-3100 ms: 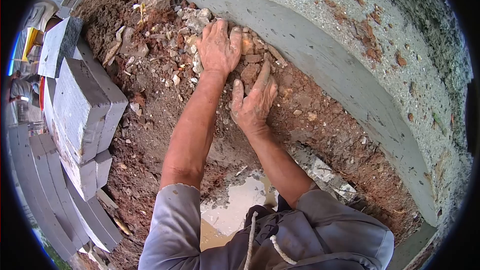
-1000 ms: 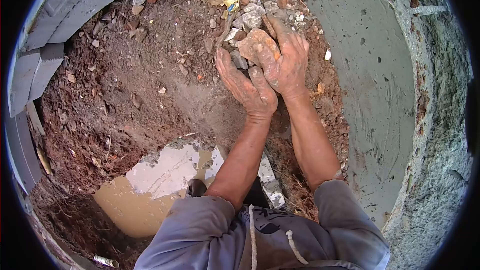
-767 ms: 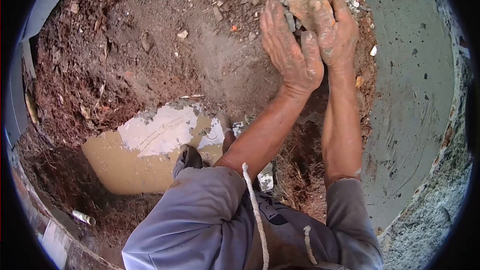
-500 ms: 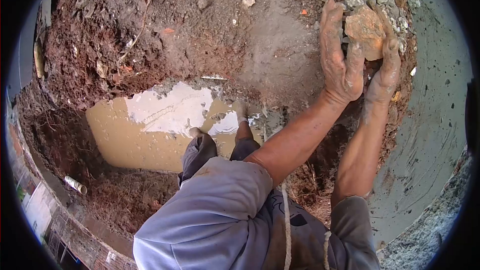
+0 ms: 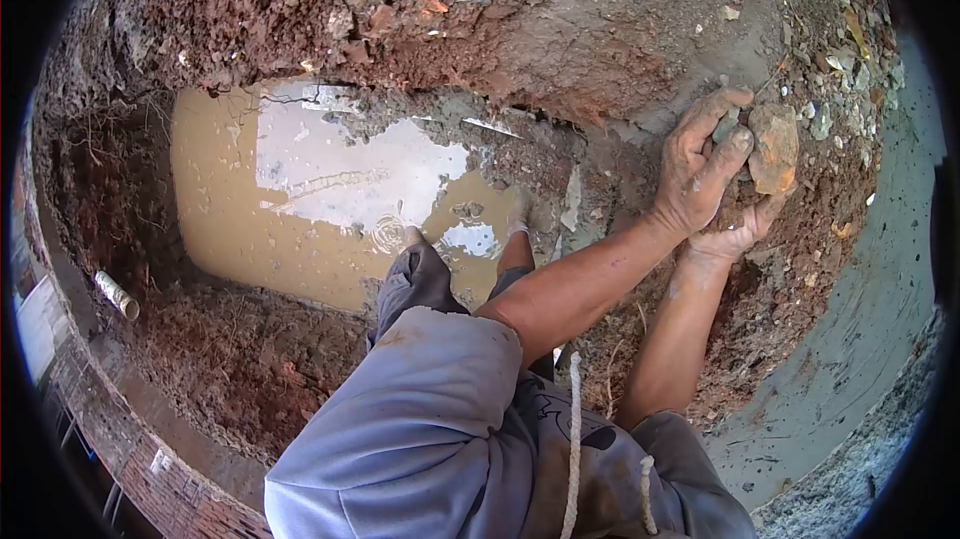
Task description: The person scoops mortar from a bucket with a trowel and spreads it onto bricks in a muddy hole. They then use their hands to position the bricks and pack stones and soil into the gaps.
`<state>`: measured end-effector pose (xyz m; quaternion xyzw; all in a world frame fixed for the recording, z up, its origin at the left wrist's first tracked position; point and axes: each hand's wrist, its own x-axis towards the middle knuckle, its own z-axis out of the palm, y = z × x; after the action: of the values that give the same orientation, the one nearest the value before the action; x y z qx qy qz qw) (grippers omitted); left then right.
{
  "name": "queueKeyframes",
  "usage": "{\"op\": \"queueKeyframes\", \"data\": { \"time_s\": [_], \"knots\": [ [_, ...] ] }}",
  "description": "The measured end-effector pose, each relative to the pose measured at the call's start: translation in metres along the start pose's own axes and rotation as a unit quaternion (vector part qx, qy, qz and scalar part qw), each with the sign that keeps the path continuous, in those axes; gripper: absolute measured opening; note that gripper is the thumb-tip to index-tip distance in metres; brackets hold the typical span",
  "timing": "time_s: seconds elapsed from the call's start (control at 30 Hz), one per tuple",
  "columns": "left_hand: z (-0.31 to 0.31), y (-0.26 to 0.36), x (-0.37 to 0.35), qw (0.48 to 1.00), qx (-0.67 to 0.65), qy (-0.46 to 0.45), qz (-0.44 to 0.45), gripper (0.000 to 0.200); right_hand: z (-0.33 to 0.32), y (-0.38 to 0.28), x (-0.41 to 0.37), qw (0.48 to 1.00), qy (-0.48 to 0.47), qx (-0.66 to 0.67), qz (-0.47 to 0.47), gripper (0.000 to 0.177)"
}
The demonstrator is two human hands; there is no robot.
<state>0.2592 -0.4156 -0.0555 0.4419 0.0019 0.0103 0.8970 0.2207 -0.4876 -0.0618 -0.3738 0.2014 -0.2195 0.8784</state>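
Note:
A rough brown-orange stone [image 5: 774, 149] is held between my two muddy hands at the upper right, above the soil bank. My left hand [image 5: 702, 161] lies on its left side, the thumb and fingers curved, with a small greyish patch showing between them. Below the stone, my right hand [image 5: 738, 229] supports its lower end with the fingertips; part of that hand is hidden behind the left wrist. Small stones and rubble [image 5: 840, 89] lie in the dirt to the right of the stone.
Muddy water [image 5: 300, 249] fills a pit at the left, where my feet stand. Reddish soil [image 5: 400, 29] banks it above. A short pipe [image 5: 117, 295] sticks out at the left. A grey plastered wall [image 5: 850, 319] curves along the right side.
Both hands have come down and slightly nearer with the stone, which has turned. My right hand has moved from the stone's right side to beneath it. The view has shifted too.

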Motion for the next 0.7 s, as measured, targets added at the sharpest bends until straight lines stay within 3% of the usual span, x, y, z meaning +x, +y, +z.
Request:
{"op": "queueKeyframes", "data": {
  "time_s": [0.13,0.23,0.33,0.37,0.43,0.5,0.53,0.6,0.63,0.67,0.7],
  "knots": [
    [-0.114,0.033,-0.045,0.994,0.082,0.052,-0.041,0.040,0.013,0.094,-0.084,0.988,-0.004,0.090,0.126,0.066],
    [-0.215,0.049,-0.074,0.976,0.124,0.161,-0.082,0.043,0.024,0.175,-0.143,0.958,0.017,0.050,0.283,0.065],
    [-0.308,0.039,-0.083,0.957,0.035,0.277,-0.082,0.040,0.032,0.267,-0.166,0.916,-0.003,0.091,0.392,0.058],
    [-0.335,0.035,-0.079,0.949,0.062,0.298,-0.082,0.042,0.027,0.301,-0.165,0.904,0.009,0.074,0.422,0.057],
    [-0.388,0.008,-0.045,0.921,0.097,0.371,-0.073,0.053,0.030,0.366,-0.142,0.887,-0.027,0.049,0.458,0.059],
    [-0.467,-0.050,-0.004,0.911,-0.037,0.398,-0.097,0.059,0.024,0.440,-0.100,0.870,-0.020,-0.005,0.492,0.055],
    [-0.521,-0.091,0.020,0.911,-0.071,0.382,-0.136,0.061,0.013,0.482,-0.079,0.882,0.027,-0.002,0.470,0.058],
    [-0.550,-0.083,0.032,0.899,-0.162,0.362,-0.187,0.064,0.000,0.524,-0.065,0.891,0.133,-0.026,0.432,0.063],
    [-0.535,-0.044,0.037,0.887,-0.221,0.358,-0.192,0.066,0.005,0.533,-0.066,0.889,0.185,-0.053,0.416,0.065],
    [-0.545,-0.048,0.031,0.873,-0.191,0.408,-0.186,0.064,0.008,0.543,-0.068,0.884,0.232,-0.082,0.399,0.067],
    [-0.556,-0.052,0.020,0.878,-0.174,0.397,-0.204,0.063,-0.006,0.558,-0.072,0.893,0.179,-0.123,0.395,0.068]
  ]
}}
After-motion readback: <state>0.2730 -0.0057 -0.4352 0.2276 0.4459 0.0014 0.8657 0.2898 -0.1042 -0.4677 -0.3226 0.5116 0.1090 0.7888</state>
